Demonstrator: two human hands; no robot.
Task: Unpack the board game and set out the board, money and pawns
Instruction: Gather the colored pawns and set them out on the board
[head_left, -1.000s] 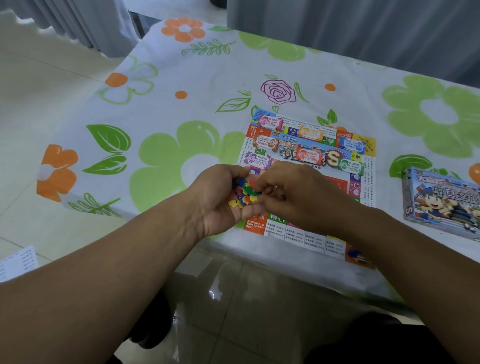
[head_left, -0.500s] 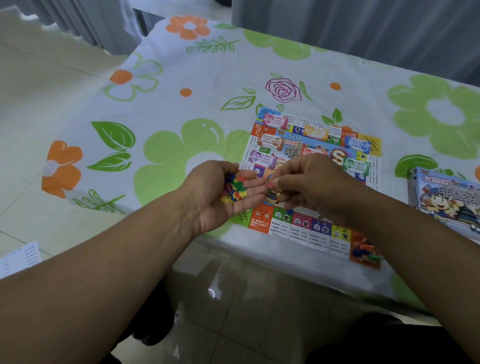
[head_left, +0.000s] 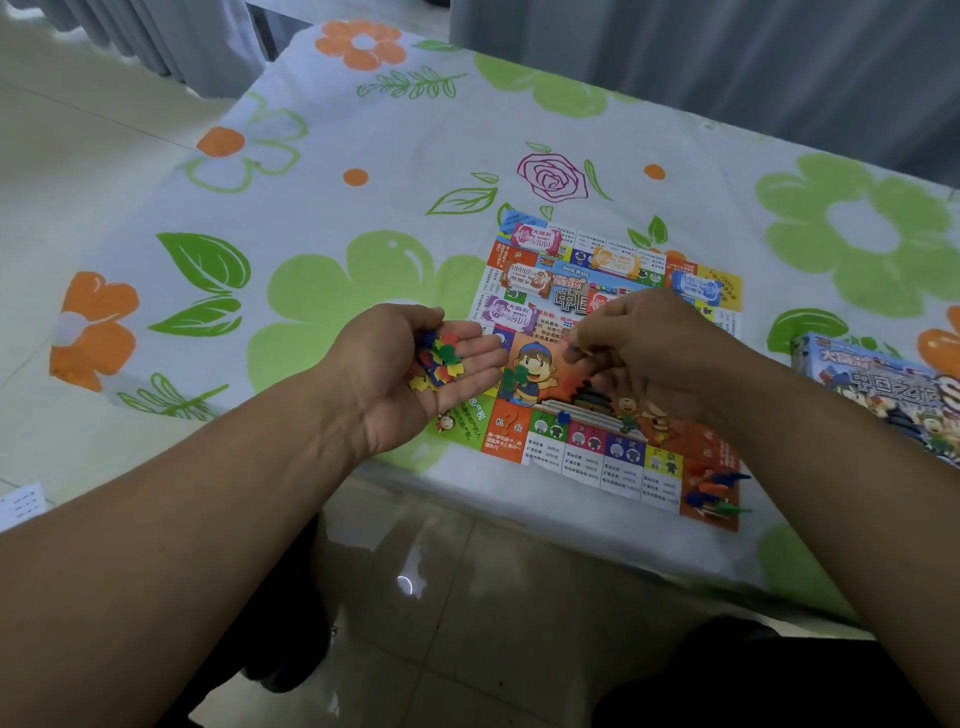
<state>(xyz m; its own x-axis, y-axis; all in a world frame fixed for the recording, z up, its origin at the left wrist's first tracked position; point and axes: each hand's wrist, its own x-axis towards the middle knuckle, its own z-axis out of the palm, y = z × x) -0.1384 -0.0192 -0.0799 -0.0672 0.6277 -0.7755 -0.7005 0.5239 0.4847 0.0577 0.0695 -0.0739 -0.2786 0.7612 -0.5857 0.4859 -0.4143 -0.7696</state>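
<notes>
The colourful game board (head_left: 582, 431) lies flat on the flowered tablecloth near the table's front edge. Stacks of paper money (head_left: 535, 240) sit on its far half. Several pawns (head_left: 714, 491) lie on the board's near right corner. My left hand (head_left: 410, 364) is palm up at the board's left edge and cups a heap of small coloured house pieces (head_left: 435, 364). My right hand (head_left: 639, 338) hovers over the board's middle and pinches one tiny piece between thumb and fingertips. A few small pieces (head_left: 626, 422) lie on the board below it.
The blue game box (head_left: 883, 395) lies on the table at the right edge of view. The table's front edge (head_left: 519, 499) runs just under the board, with tiled floor below. Grey curtains hang behind the table. A printed sheet (head_left: 21, 506) lies on the floor at left.
My hands have drawn apart: the right one moved right over the board with a piece, the left one opened flatter with the heap showing. The view shifted slightly.
</notes>
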